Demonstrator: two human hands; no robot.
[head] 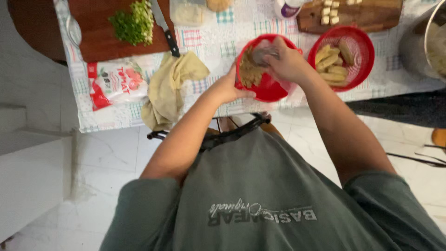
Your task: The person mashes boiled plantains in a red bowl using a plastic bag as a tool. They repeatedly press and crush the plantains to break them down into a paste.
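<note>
Yellow cloth [169, 88] beside red bowl [267, 83] — knife [163, 25] perhaps behind.

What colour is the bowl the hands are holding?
Red. The bowl shows best in the head view.

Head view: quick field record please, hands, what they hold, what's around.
left hand: grips rim of red bowl
right hand: over the bowl, holding a small greyish item, blurred
bowl contents: brownish food
right of bowl: red basket of pale fried pieces
left of bowl: yellow cloth, sauce pouch
far edge: chopped greens, knife
</note>
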